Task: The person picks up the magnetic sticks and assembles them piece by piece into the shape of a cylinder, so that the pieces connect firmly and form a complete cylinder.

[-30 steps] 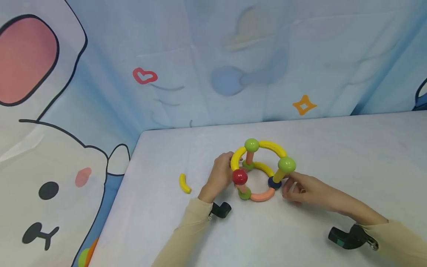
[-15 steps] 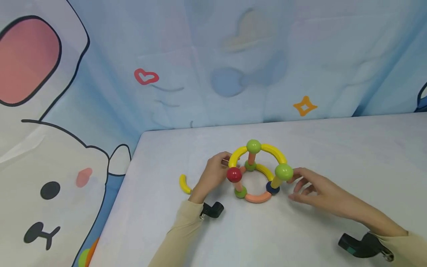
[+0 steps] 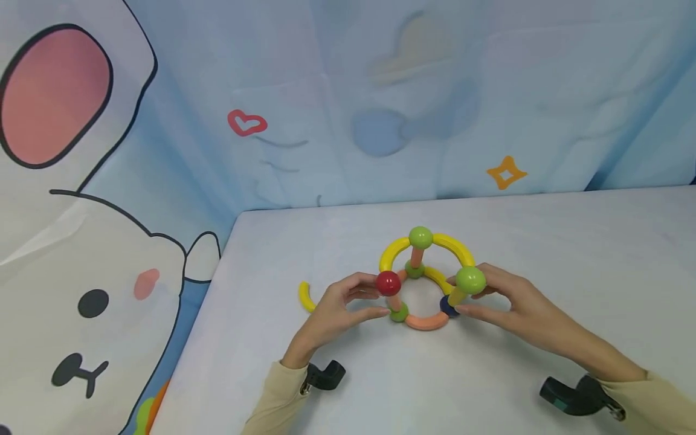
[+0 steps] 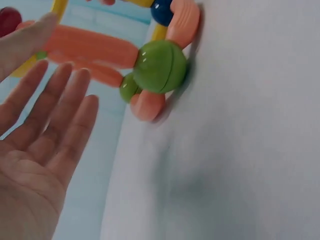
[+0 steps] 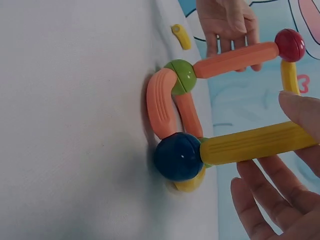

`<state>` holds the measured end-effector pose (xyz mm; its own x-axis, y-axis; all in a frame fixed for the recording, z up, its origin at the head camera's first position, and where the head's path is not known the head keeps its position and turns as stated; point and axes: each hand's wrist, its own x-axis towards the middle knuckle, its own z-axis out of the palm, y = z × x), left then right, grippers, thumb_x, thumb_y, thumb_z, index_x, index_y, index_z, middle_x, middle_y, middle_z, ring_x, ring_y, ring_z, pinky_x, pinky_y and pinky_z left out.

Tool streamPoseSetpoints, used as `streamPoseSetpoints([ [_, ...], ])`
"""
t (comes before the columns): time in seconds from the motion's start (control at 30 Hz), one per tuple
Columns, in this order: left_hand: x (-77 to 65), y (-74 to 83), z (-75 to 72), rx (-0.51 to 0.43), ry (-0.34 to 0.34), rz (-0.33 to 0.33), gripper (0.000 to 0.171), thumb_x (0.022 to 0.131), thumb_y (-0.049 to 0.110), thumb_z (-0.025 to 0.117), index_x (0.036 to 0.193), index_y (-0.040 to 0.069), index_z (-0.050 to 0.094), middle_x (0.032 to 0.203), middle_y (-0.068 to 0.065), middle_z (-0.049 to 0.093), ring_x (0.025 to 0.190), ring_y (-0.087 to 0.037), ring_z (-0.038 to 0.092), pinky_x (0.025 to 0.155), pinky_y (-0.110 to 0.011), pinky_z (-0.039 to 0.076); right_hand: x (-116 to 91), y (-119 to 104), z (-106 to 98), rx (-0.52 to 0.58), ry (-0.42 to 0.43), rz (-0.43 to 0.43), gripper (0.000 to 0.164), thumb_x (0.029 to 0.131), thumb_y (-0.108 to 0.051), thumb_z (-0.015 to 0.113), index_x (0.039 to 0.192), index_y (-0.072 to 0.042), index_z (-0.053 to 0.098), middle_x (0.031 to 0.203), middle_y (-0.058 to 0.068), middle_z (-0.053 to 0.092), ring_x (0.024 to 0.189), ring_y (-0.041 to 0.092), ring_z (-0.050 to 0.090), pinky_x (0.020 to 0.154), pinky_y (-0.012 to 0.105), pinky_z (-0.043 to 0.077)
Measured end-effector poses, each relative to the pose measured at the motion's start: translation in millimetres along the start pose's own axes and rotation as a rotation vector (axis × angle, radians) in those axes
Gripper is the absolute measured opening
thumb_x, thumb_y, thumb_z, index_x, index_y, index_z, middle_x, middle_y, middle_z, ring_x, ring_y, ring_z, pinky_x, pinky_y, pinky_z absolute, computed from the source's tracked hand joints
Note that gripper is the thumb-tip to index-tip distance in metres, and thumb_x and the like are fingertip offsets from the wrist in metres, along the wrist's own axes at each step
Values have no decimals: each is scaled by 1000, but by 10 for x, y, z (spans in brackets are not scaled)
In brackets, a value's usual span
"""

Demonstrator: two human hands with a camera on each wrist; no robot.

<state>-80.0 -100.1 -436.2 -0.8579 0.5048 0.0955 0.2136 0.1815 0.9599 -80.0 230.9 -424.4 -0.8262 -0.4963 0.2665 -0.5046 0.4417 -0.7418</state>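
Observation:
A ring-shaped frame of coloured rods and balls stands on the table, its upper ring showing curved yellow rods (image 3: 455, 246). My left hand (image 3: 338, 311) is beside the red ball (image 3: 388, 283) and the upright orange rod (image 4: 92, 45), fingers straight, thumb on the other side of that rod. Around the upright yellow rod (image 5: 255, 143), under a light green ball (image 3: 470, 280), my right hand (image 3: 524, 305) has its thumb on one side and fairly straight fingers on the other. A dark blue ball (image 5: 178, 156) forms that rod's foot. Firm contact cannot be made out.
A loose curved yellow rod (image 3: 306, 295) lies on the white tabletop (image 3: 571, 254), left of the frame and partly behind my left hand. A printed blue curtain (image 3: 337, 169) hangs along the back edge. Each wrist carries a black camera (image 3: 326, 376).
My left hand has come from behind the frame's left side to its front left, fingers now spread. The right hand drew off a little, then moved back in around the yellow rod.

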Motion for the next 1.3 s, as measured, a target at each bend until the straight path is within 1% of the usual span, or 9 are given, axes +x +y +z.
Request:
streamPoseSetpoints([
  [0.13, 45, -27, 103, -22, 68, 46, 35, 90, -2, 79, 124, 0, 69, 120, -15, 71, 111, -24, 71, 102, -36, 55, 25, -20, 10, 16, -6, -2, 37, 87, -1, 83, 119, -15, 70, 108, -11, 69, 98, 6, 63, 86, 23, 57],
  [0.23, 79, -16, 158, -43, 88, 55, 31, 91, -2, 79, 121, -1, 71, 118, -16, 73, 109, -19, 72, 102, -36, 55, 34, -35, 1, 24, -13, 9, 37, 89, -1, 80, 122, -15, 70, 107, -12, 71, 97, 5, 64, 86, 23, 57],
  [0.4, 109, 4, 193, -27, 103, 46, 29, 91, 1, 80, 119, 0, 73, 117, -14, 74, 109, -17, 72, 103, -35, 54, 39, -67, -6, 2, -20, 42, 34, 91, -6, 81, 121, -18, 72, 107, -14, 71, 96, 5, 64, 84, 29, 58],
  [0.67, 117, 0, 191, 34, 122, 58, 26, 90, 2, 81, 115, 2, 74, 113, -11, 76, 106, -14, 72, 103, -35, 54, 54, -90, -2, 7, -30, 46, 29, 91, -6, 80, 118, -14, 73, 105, -14, 70, 93, 6, 63, 81, 26, 56],
  [0.87, 118, 16, 191, 66, 138, 65, 27, 90, 4, 82, 116, 3, 73, 113, -9, 77, 106, -14, 71, 102, -37, 54, 61, -100, -5, -4, -32, 70, 29, 91, -9, 81, 118, -15, 72, 105, -14, 69, 95, 5, 64, 83, 29, 58],
  [0.93, 110, 24, 184, 77, 140, 45, 30, 90, 6, 83, 118, 5, 73, 114, -7, 76, 106, -13, 71, 102, -39, 54, 66, -87, -6, -19, -42, 68, 28, 90, -12, 83, 116, -17, 71, 106, -14, 68, 96, 6, 63, 84, 30, 58],
  [1.1, 66, 9, 175, 136, 137, -24, 47, 86, 8, 88, 127, 5, 67, 125, -6, 69, 114, -19, 65, 100, -40, 56, 37, 61, -72, -55, -139, 55, 48, 84, -6, 88, 125, -11, 64, 120, -2, 66, 104, 13, 63, 86, 34, 60],
  [1.17, 45, -20, 190, 174, 126, -58, 58, 83, 8, 90, 133, 4, 62, 129, -8, 64, 118, -24, 62, 100, -36, 56, 13, 158, -127, -53, -179, 77, 55, 84, 2, 85, 133, -5, 60, 126, 6, 64, 108, 14, 63, 86, 32, 60],
  [1.3, 19, -81, 270, 235, 97, -140, 81, 78, 11, 94, 145, 4, 51, 134, -9, 53, 120, -25, 58, 99, -28, 55, 43, 335, -207, 7, -206, 174, 49, 91, 9, 73, 137, 3, 57, 131, 18, 62, 110, 14, 63, 86, 25, 58],
])
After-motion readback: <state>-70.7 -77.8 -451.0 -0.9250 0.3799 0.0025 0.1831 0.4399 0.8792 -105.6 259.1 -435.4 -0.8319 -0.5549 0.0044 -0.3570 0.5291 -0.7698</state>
